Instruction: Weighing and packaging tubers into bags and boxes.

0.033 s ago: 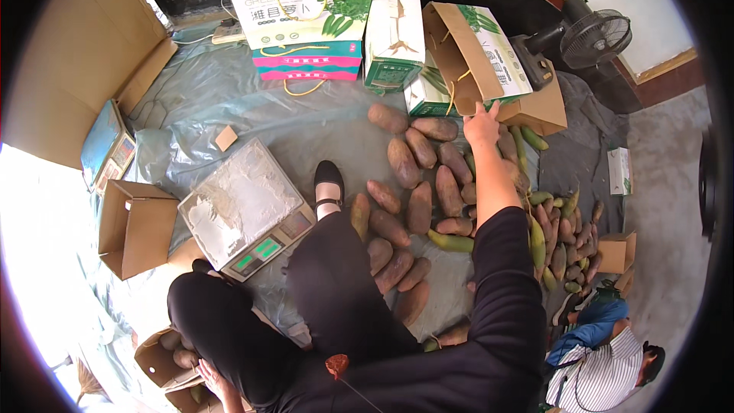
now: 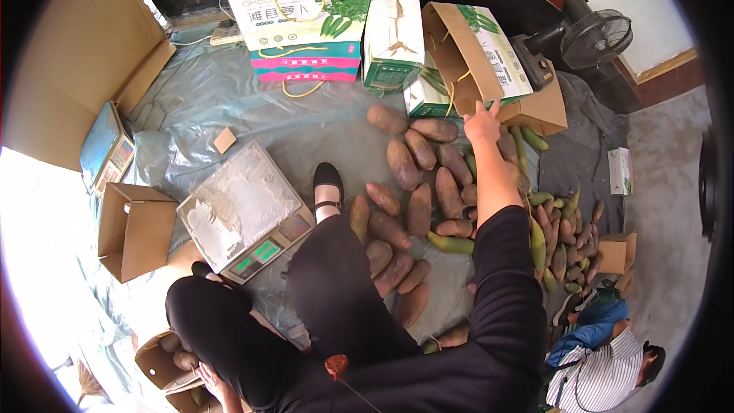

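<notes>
My right hand [image 2: 482, 127] reaches forward, arm stretched out, fingers apart at the lower corner of an open, tilted carton [image 2: 456, 46] with a yellow cord handle. Whether its fingertips touch the carton, I cannot tell. Just below and beside that hand lie large reddish-brown radish-like roots [image 2: 419, 210], spread over plastic sheeting. At lower left, partly hidden by my leg, my left hand [image 2: 216, 387] lies with its visible fingers stretched along a cardboard box [image 2: 147, 368] holding similar roots [image 2: 184, 359]. Nothing shows in its grip.
A dusty scale [image 2: 241, 203] with a lit green display stands left of my foot. Printed cartons [image 2: 302, 8] are stacked at the back, near a black fan [image 2: 596, 34]. More red and green roots [image 2: 566, 241] are heaped right; another person [image 2: 600, 363] crouches at lower right.
</notes>
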